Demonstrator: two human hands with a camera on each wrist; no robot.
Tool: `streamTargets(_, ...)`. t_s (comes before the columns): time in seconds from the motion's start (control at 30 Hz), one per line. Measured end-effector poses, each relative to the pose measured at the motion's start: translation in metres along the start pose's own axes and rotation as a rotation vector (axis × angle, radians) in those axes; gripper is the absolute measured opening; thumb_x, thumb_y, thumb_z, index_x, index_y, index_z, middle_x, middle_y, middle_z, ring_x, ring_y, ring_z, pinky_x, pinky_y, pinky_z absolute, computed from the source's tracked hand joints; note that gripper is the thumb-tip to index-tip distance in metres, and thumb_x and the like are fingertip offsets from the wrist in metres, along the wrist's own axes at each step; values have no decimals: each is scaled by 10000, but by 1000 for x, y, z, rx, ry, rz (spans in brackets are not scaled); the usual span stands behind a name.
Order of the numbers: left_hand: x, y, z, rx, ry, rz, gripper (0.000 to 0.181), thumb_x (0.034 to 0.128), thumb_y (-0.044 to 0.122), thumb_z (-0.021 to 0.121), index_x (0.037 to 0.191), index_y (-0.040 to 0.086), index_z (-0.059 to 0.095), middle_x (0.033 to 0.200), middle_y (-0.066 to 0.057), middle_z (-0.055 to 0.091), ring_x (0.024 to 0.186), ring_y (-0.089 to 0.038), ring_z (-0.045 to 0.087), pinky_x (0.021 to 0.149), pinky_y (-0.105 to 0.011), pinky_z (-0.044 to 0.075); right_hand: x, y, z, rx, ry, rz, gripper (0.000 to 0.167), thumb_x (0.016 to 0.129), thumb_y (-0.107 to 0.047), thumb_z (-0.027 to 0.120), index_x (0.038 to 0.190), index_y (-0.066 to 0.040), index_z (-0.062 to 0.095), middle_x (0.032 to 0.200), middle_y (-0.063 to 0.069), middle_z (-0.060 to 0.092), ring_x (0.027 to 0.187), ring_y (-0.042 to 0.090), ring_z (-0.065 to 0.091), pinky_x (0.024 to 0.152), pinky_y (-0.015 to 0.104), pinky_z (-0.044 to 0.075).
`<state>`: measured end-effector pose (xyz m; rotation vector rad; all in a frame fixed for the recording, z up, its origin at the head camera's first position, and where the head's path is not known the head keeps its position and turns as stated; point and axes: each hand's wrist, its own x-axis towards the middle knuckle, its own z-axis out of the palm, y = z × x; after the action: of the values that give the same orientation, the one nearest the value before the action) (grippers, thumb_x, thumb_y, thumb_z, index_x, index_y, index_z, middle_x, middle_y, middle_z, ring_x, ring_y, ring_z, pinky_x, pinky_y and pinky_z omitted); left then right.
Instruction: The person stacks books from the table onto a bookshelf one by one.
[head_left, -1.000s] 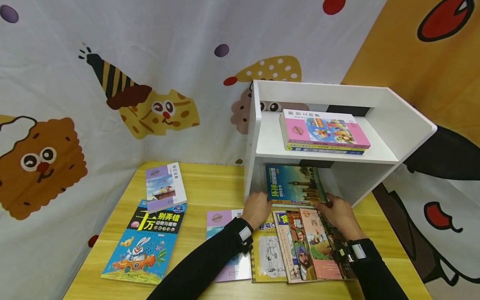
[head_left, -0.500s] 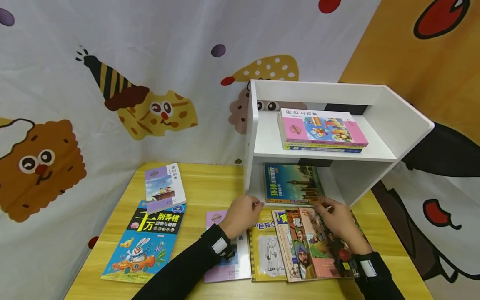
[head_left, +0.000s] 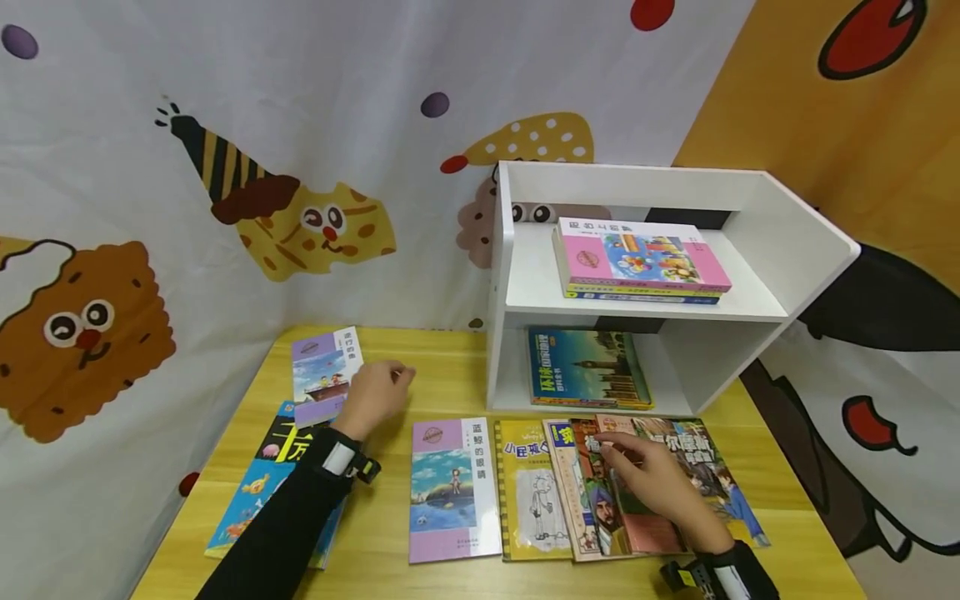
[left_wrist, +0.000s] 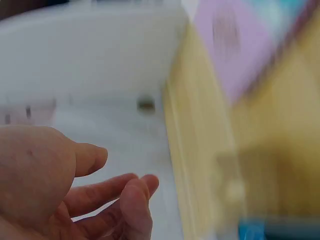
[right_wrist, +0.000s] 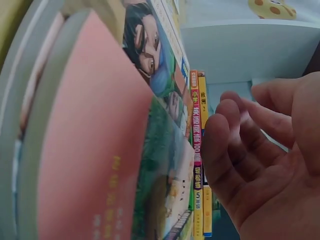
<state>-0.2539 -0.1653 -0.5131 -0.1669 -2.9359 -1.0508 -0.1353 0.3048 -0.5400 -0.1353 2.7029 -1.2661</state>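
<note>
My left hand [head_left: 375, 396], fingers loosely bent and empty, is over the right edge of a purple-and-white book [head_left: 322, 375] at the table's left; contact cannot be told. Beneath my left sleeve lies a blue book [head_left: 251, 492]. My right hand [head_left: 656, 483] hovers above overlapping books, among them a pink one [head_left: 656, 533] and a dark comic-style one [head_left: 712, 467]. In the right wrist view that hand [right_wrist: 265, 150] holds nothing, its fingers relaxed. The left wrist view, blurred, shows the left hand [left_wrist: 100, 195] with nothing between thumb and fingers.
A white two-level shelf [head_left: 645, 312] stands at the back right, with a pink-topped stack [head_left: 652, 258] above and a green-blue book [head_left: 588, 367] on top of others below. A purple book [head_left: 442, 500] and a yellow book [head_left: 536, 500] lie on the wooden table [head_left: 442, 367].
Both hands have left the book pile on the lower shelf. My left hand has moved left to the purple-and-white book; my right hand has come back toward the front books.
</note>
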Motion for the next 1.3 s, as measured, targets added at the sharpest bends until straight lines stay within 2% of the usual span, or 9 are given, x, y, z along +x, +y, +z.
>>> streamTargets(0.13, 14, -41, -27, 123, 91, -91, 522, 1142, 353, 550, 1403, -75, 695, 1181, -303, 788, 923, -438, 765, 795, -558, 621, 2, 2, 5, 45, -18, 5, 431, 1128, -386, 657, 1487, -150, 690, 797, 76, 689, 593, 168, 605, 555, 339, 551)
streamTargets(0.23, 17, -70, -39, 211, 146, -219, 619, 1127, 367, 536, 1469, -147, 583, 1337, -421, 665, 1202, -599, 646, 931, -707, 581, 3, 2, 9, 67, -18, 5, 433, 1125, -386, 663, 1488, -152, 690, 798, 97, 694, 606, 182, 621, 568, 339, 559)
streamTargets(0.37, 13, -95, -46, 238, 89, -403, 733, 1117, 403, 511, 1586, -154, 427, 1472, -514, 446, 1345, -665, 447, 1027, -789, 498, 2, 3, 12, 82, -40, -3, 415, 1131, -380, 652, 1477, -155, 700, 748, 119, 673, 571, 164, 590, 542, 326, 522)
streamTargets(0.47, 11, -105, -50, 231, 16, -468, 785, 1114, 436, 496, 1615, -157, 376, 1485, -528, 385, 1327, -670, 415, 1030, -778, 489, 0, 4, 13, 93, -53, -11, 402, 1133, -353, 652, 1468, -138, 704, 740, 126, 671, 562, 149, 579, 524, 318, 503)
streamTargets(0.53, 10, -108, -54, 230, 4, -487, 809, 1105, 457, 503, 1587, -183, 395, 1452, -523, 413, 1294, -667, 442, 1020, -763, 502, -1, 4, 13, 99, -54, -23, 404, 1132, -346, 655, 1467, -125, 703, 748, 130, 677, 563, 152, 584, 525, 318, 508)
streamTargets(0.83, 9, -119, -61, 210, -16, -506, 958, 1035, 548, 648, 1573, -197, 377, 1372, -465, 579, 1175, -578, 608, 968, -697, 538, 0, 4, 9, 107, -60, -44, 429, 1133, -376, 648, 1478, -126, 696, 797, 134, 691, 580, 174, 599, 538, 332, 531)
streamTargets(1.0, 13, -120, -62, 135, 87, -434, 851, 995, 529, 739, 1371, -215, 566, 1173, -387, 678, 977, -471, 654, 787, -582, 546, 0, 5, 8, 100, -69, -68, 426, 1139, -345, 641, 1487, -103, 686, 773, 143, 686, 576, 198, 600, 527, 325, 520)
streamTargets(1.13, 20, -104, -62, -32, 156, -380, 777, 1066, 417, 659, 1487, -180, 396, 1286, -415, 620, 1113, -507, 641, 862, -601, 544, 1, 3, 7, 99, -60, -86, 426, 1140, -343, 641, 1479, -90, 689, 760, 143, 694, 575, 219, 611, 524, 321, 522)
streamTargets(1.3, 20, -68, -61, -117, 238, -291, 675, 1123, 299, 550, 1599, -65, 239, 1356, -484, 594, 1206, -594, 632, 937, -673, 531, 1, -2, 6, 106, -65, -102, 428, 1142, -357, 634, 1484, -104, 687, 757, 157, 684, 572, 201, 601, 530, 328, 526)
